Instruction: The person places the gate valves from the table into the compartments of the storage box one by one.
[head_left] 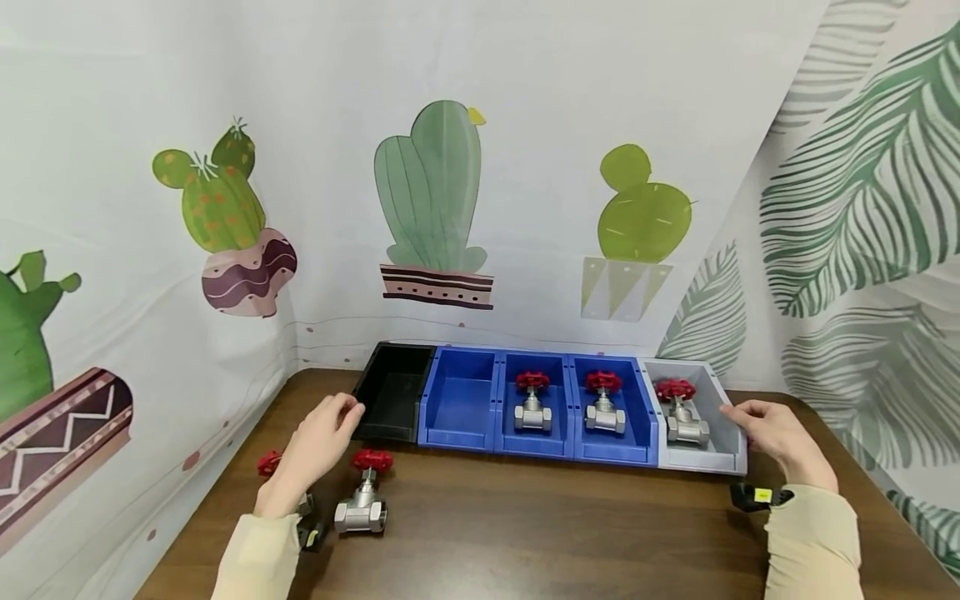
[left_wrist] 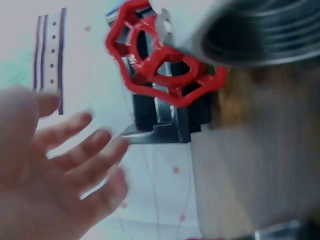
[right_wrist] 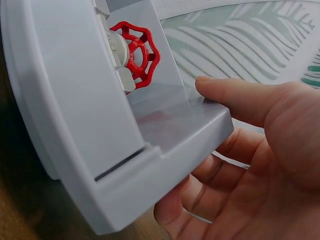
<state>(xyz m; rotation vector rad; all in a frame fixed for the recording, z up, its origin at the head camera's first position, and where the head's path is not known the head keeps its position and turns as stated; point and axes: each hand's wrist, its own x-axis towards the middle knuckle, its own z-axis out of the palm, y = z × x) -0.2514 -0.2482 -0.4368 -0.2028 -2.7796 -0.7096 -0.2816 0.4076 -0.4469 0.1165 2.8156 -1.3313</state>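
Note:
My right hand (head_left: pixel 776 437) grips the outer side wall of the grey bin (right_wrist: pixel 75 100), thumb at its top edge and fingers against the outside. A gate valve with a red handwheel (head_left: pixel 681 417) stands in that bin. My left hand (head_left: pixel 318 450) is over the table's left side by the black bin (head_left: pixel 393 400), its fingers loose with nothing held, as the left wrist view (left_wrist: pixel 75 170) shows. A gate valve (head_left: pixel 362 504) lies on the table just right of my left wrist. Another valve, its red handwheel (head_left: pixel 268 462) showing, is partly hidden behind that wrist.
The bins form one joined row along the back of the brown table (head_left: pixel 555 533). A blue bin (head_left: pixel 459 400) beside the black one holds nothing; two more hold valves (head_left: pixel 532 408) (head_left: pixel 604 408). A printed cloth (head_left: pixel 525 183) hangs close behind the row.

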